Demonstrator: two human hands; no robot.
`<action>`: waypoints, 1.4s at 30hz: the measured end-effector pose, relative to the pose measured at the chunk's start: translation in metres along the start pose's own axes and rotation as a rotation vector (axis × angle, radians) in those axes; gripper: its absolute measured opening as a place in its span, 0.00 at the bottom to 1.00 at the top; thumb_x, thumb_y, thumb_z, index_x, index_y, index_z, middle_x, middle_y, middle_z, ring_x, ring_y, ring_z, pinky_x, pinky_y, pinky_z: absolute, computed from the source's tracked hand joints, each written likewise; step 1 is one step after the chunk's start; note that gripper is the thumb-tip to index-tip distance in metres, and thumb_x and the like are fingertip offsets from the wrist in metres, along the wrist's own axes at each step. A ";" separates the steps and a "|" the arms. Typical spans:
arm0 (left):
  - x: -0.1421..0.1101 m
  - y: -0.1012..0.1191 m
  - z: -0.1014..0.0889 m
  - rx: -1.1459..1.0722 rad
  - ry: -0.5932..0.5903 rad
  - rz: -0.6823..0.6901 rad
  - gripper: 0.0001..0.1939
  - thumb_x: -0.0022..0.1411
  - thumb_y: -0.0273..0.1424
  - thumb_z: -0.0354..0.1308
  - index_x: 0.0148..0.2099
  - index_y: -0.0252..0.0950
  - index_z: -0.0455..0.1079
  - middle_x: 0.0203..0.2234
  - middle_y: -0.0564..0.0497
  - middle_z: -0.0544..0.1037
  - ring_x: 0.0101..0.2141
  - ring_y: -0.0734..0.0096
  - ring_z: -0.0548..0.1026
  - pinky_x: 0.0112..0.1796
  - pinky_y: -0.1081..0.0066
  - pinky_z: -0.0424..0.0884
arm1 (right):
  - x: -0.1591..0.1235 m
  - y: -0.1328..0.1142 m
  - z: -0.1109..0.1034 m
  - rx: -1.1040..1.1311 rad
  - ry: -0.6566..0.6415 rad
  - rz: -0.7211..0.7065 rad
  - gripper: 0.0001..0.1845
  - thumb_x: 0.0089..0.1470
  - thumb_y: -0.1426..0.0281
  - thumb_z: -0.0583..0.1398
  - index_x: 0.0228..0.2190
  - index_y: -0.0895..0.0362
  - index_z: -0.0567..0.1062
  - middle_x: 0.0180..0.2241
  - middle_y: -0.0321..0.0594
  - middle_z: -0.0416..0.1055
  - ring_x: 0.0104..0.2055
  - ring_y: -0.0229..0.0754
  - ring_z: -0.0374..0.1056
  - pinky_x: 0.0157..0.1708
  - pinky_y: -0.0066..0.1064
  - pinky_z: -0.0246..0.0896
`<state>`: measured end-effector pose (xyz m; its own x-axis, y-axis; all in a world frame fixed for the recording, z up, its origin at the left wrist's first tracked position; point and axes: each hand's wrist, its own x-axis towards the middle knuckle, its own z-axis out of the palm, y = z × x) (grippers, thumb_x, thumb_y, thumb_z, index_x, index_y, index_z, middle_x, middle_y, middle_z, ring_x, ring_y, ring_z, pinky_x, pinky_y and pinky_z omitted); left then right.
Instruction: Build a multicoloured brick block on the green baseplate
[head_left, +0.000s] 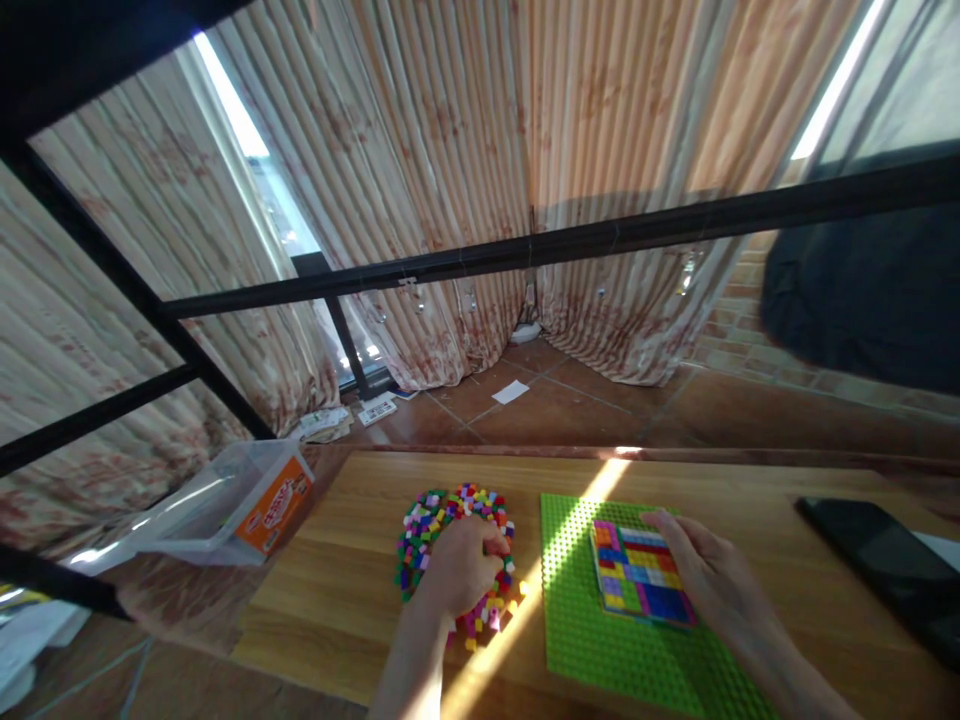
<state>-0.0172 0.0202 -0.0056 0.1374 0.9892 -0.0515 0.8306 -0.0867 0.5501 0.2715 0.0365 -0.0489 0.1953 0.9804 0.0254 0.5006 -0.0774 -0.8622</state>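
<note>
My left hand is over a heap of small multicoloured toy bricks on the wooden table. Its fingers are curled in a pinch among the bricks, and whatever lies between the fingertips is hidden. To the right, a green studded baseplate carries a flat rectangular panel of coloured bricks. My right hand rests along the panel's right edge with fingers stretched out, one reaching toward the upper corner. Part of that edge is covered by the hand.
A dark tablet-like slab lies at the right of the table. A clear plastic bin with an orange label stands on the floor at left. A black metal rail crosses before the curtains. Sunlight streaks the tabletop.
</note>
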 end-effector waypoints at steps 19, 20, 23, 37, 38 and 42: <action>0.005 0.002 0.018 0.113 -0.052 0.050 0.07 0.52 0.25 0.54 0.29 0.37 0.74 0.30 0.51 0.77 0.34 0.69 0.74 0.35 0.72 0.64 | -0.001 -0.001 0.002 -0.029 -0.032 0.033 0.27 0.51 0.49 0.50 0.33 0.55 0.78 0.34 0.44 0.78 0.38 0.52 0.72 0.37 0.36 0.63; 0.004 0.002 0.017 0.113 -0.046 0.047 0.07 0.52 0.24 0.54 0.28 0.37 0.73 0.29 0.51 0.77 0.34 0.69 0.74 0.35 0.72 0.64 | -0.002 -0.002 0.002 -0.032 -0.031 0.040 0.27 0.51 0.49 0.50 0.33 0.55 0.78 0.34 0.44 0.78 0.38 0.52 0.72 0.37 0.36 0.63; 0.004 0.001 0.013 0.113 -0.010 0.036 0.08 0.53 0.23 0.53 0.30 0.37 0.73 0.30 0.51 0.77 0.34 0.69 0.74 0.36 0.73 0.64 | -0.002 -0.004 0.001 -0.032 -0.036 0.045 0.27 0.51 0.49 0.50 0.33 0.55 0.78 0.34 0.44 0.78 0.37 0.52 0.73 0.36 0.36 0.63; 0.030 -0.004 0.022 0.168 0.153 0.026 0.15 0.56 0.22 0.51 0.41 0.38 0.76 0.41 0.47 0.73 0.42 0.68 0.72 0.48 0.71 0.64 | -0.005 -0.009 -0.002 -0.045 -0.014 -0.022 0.26 0.51 0.49 0.50 0.29 0.54 0.79 0.31 0.43 0.79 0.33 0.50 0.73 0.32 0.34 0.64; 0.030 -0.004 0.022 0.173 0.142 0.031 0.14 0.56 0.22 0.51 0.39 0.38 0.76 0.40 0.47 0.73 0.42 0.68 0.72 0.47 0.71 0.64 | -0.005 -0.010 -0.002 -0.041 -0.020 -0.014 0.26 0.51 0.49 0.50 0.29 0.54 0.79 0.30 0.43 0.79 0.33 0.50 0.73 0.32 0.34 0.64; 0.027 -0.006 0.020 0.190 0.135 0.034 0.14 0.54 0.20 0.50 0.36 0.37 0.75 0.39 0.47 0.73 0.41 0.67 0.71 0.47 0.70 0.64 | -0.006 -0.012 -0.003 -0.051 -0.020 0.005 0.26 0.51 0.49 0.50 0.30 0.55 0.79 0.31 0.43 0.79 0.34 0.51 0.73 0.33 0.35 0.64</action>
<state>-0.0078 0.0454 -0.0271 0.1046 0.9910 0.0836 0.9151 -0.1288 0.3821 0.2670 0.0314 -0.0369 0.1808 0.9835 0.0106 0.5421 -0.0907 -0.8354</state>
